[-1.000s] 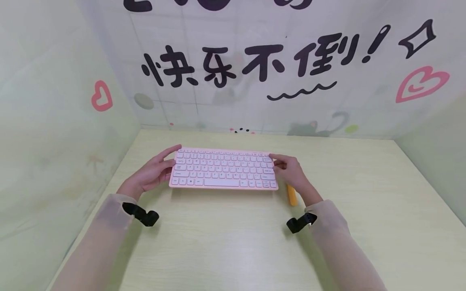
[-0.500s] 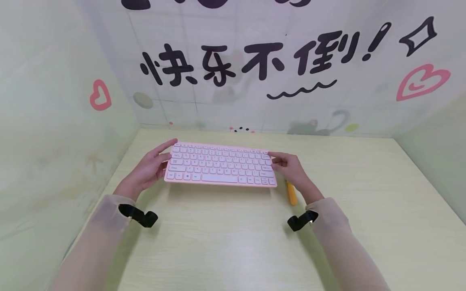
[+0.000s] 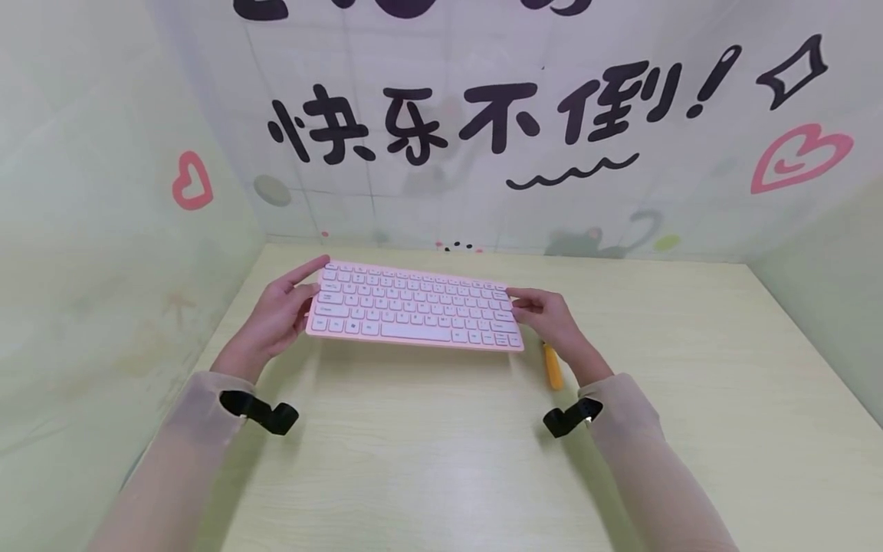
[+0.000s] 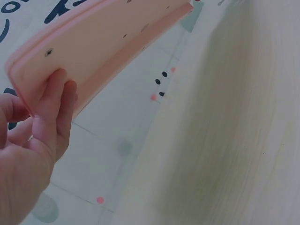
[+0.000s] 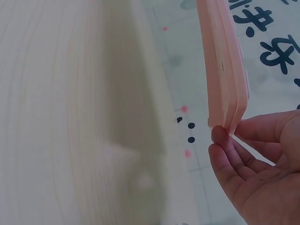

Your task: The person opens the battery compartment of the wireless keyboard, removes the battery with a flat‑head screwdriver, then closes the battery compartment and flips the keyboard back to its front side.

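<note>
A pink keyboard with white keys is held up above the table, its left end higher than its right in the head view. My left hand grips the left end; in the left wrist view its fingers press against the pink underside. At the opposite end my right hand pinches the edge, and in the right wrist view the fingertips sit right at the corner. The keyboard's shadow falls on the table below it.
An orange stick-like object lies on the pale wooden table beneath my right wrist. Behind the table hangs a white backdrop with black lettering, and side panels stand left and right.
The keyboard has risen and shifted slightly left, its left end lifting more. My left hand has moved up and left with it; the right hand has moved only slightly. The orange object stays put.
</note>
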A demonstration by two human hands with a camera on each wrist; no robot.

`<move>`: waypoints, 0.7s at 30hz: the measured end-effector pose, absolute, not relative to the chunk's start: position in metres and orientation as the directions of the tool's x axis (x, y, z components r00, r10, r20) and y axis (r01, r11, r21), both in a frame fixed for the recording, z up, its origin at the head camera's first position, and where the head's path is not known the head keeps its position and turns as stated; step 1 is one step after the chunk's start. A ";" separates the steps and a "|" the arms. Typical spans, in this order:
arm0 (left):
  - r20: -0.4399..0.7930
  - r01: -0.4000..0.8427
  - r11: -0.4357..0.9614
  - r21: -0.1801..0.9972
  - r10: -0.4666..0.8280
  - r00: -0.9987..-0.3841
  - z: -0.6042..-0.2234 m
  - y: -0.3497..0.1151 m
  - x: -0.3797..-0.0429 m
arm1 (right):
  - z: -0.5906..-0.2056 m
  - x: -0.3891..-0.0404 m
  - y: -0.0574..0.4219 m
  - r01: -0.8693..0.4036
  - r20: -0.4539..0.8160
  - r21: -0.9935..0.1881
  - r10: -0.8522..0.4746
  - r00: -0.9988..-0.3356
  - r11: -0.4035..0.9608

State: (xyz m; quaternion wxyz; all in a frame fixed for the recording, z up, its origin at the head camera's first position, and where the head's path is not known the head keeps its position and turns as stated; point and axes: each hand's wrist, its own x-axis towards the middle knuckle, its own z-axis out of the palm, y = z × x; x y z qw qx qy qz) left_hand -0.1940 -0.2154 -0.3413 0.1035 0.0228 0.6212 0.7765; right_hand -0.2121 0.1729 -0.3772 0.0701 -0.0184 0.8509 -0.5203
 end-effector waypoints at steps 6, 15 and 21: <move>-0.056 -0.097 -0.275 0.957 0.156 -0.986 -0.338 -0.213 -0.190 | -0.376 -0.211 0.170 0.052 -0.114 -0.890 -0.109 -0.988 0.452; -0.016 -0.054 -0.357 0.933 0.110 -0.994 -0.326 -0.205 -0.185 | -0.375 -0.207 0.165 0.019 -0.074 -0.891 -0.104 -0.992 0.453; -0.039 -0.066 -0.313 0.947 0.092 -0.995 -0.318 -0.202 -0.181 | -0.375 -0.203 0.161 0.007 -0.079 -0.866 -0.122 -0.989 0.500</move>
